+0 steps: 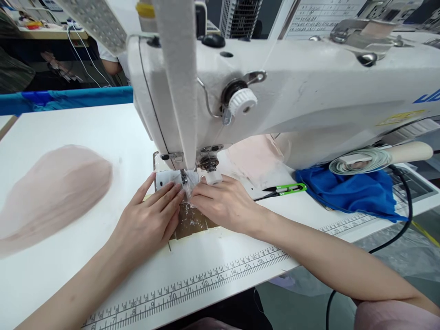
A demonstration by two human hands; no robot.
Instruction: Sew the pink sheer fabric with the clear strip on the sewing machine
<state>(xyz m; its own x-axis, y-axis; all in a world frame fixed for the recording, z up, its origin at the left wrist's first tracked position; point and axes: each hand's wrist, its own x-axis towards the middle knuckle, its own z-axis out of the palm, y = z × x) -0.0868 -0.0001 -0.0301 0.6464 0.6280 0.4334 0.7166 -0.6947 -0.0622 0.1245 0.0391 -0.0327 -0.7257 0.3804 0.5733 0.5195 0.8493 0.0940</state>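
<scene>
A person sits at a white sewing machine (275,101) on a white surface (85,133). Both hands lie flat, palms down, just in front of the needle (184,178). The left hand (149,220) has its fingers straight and close together, pressing on a small sheer piece (189,195) that sits under the presser foot. The right hand (223,201) rests beside it, fingers loosely bent, their tips touching the same piece from the right; neither hand grips anything. Under the hands lies a brown patch (192,222) on the surface. A ruler (206,279) is printed along the near edge. To the left, well apart, lies a heap of pale pink fabric (51,192). To the right of the hands lie green thread snips (287,189), then a blue cloth (350,192) with a roll of tape (360,160) on it. More pink cloth (254,158) sits behind the needle.
</scene>
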